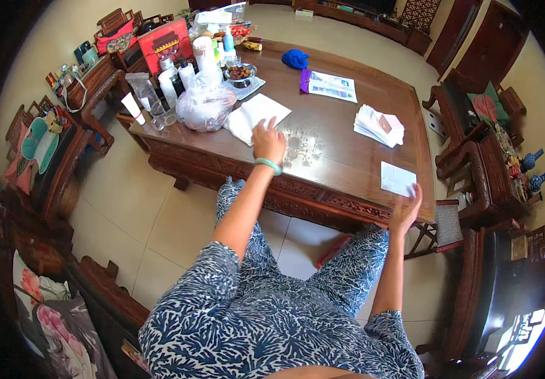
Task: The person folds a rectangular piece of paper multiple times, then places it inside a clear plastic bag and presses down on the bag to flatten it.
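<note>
My left hand [269, 142], with a green bangle on its wrist, reaches to the near edge of some white sheets [256, 115] on the wooden table [329, 164]. Its fingers are apart, and whether the tips touch the sheets I cannot tell. Over the table's near right edge is my right hand [403, 213], fingers stretched out and nothing in them. Just beyond its fingers lies a single flat white piece of paper [397, 179]. Farther back sits a fanned pile of white papers [373, 125] with a pinkish piece on top.
At the table's left stand a tied clear plastic bag [203, 107], a white tube [133, 109], white cup stacks [205, 55], a bowl of brown fruit [241, 72] and a red box [165, 47]. A blue cloth bundle [295, 59] and a purple-and-white packet [329, 86] lie at the back.
</note>
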### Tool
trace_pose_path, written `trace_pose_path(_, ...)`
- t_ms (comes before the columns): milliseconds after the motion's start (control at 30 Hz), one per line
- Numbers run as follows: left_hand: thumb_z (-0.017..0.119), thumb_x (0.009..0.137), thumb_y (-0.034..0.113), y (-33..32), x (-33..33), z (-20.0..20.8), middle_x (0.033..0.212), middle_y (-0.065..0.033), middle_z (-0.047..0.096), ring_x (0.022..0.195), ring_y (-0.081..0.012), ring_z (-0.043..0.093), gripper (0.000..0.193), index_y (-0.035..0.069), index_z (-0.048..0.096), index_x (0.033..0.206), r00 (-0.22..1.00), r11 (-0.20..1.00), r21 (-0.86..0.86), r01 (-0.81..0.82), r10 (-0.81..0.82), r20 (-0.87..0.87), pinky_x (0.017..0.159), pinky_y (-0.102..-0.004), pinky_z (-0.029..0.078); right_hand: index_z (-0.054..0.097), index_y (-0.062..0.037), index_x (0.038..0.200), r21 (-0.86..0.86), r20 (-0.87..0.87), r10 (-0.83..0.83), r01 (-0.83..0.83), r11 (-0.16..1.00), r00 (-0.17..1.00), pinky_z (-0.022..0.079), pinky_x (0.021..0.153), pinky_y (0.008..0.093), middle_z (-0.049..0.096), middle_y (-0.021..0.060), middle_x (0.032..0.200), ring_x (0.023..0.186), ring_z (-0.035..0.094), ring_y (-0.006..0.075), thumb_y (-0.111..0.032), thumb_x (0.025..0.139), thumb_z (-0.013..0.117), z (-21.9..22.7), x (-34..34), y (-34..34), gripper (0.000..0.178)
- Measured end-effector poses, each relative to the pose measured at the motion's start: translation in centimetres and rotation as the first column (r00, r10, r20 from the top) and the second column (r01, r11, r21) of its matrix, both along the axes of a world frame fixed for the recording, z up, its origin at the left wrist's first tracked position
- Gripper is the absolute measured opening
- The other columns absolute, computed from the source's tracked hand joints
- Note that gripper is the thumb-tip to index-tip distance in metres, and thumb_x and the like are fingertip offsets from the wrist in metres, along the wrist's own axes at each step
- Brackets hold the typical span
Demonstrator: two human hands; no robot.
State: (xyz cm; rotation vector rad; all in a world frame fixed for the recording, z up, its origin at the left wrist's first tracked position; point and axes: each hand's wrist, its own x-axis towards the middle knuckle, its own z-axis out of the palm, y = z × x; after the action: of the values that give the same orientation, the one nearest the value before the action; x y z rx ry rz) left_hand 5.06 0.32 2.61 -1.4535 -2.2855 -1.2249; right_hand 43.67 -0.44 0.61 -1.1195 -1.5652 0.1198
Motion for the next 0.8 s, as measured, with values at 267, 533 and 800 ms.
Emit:
trace_pose_path(267, 0.049, 0.091, 0.034, -3.0, -9.1, -1.6, 0.148, -0.0160, 0.031, 0.138, -0.0317, 0.024, 0.052, 0.015, 0.043, 0.139, 0.956, 0.882, -0.420, -0.212, 0.099, -0.275, 0.110, -0.0573, 0.015, 0.047, -0.0029, 0.126, -0.194, 0.021, 0.447, -0.435, 0.879, 0.894, 0.050, 0.077, 0.0342, 0.059, 0.0142, 0.107, 0.090, 0.059, 0.0242, 0.003, 0.082, 0.056, 2.1, -15.7, -3.1, 0.046)
trace_pose_path(533, 0.046, 0.093, 0.028, -4.1, -8.1, -1.2, 0.145, -0.0055, 0.040, 0.139, -0.0292, 0.024, 0.048, 0.005, 0.046, 0.135, 0.961, 0.914, -0.355, -0.199, 0.110, -0.256, 0.112, -0.0566, 0.007, 0.052, -0.0049, 0.120, -0.411, 0.057, 0.665, -0.590, 0.695, 0.745, 0.051, 0.077, 0.0360, 0.058, 0.0144, 0.109, 0.093, 0.060, 0.0257, -0.007, 0.085, 0.056, 4.2, -24.1, -0.8, 0.036)
trace_pose_path(800, 0.052, 0.089, 0.019, -4.1, -6.4, 0.1, 0.138, -0.0036, 0.046, 0.126, -0.0296, 0.037, 0.042, 0.002, 0.053, 0.127, 0.974, 0.945, -0.285, -0.158, 0.102, -0.200, 0.112, -0.0551, 0.009, 0.065, -0.0019, 0.098, -0.333, -0.023, 0.691, -0.657, 0.676, 0.722, 0.051, 0.071, 0.0347, 0.063, 0.0149, 0.099, 0.083, 0.062, 0.0256, -0.005, 0.082, 0.057, 3.9, -30.9, 1.5, 0.019)
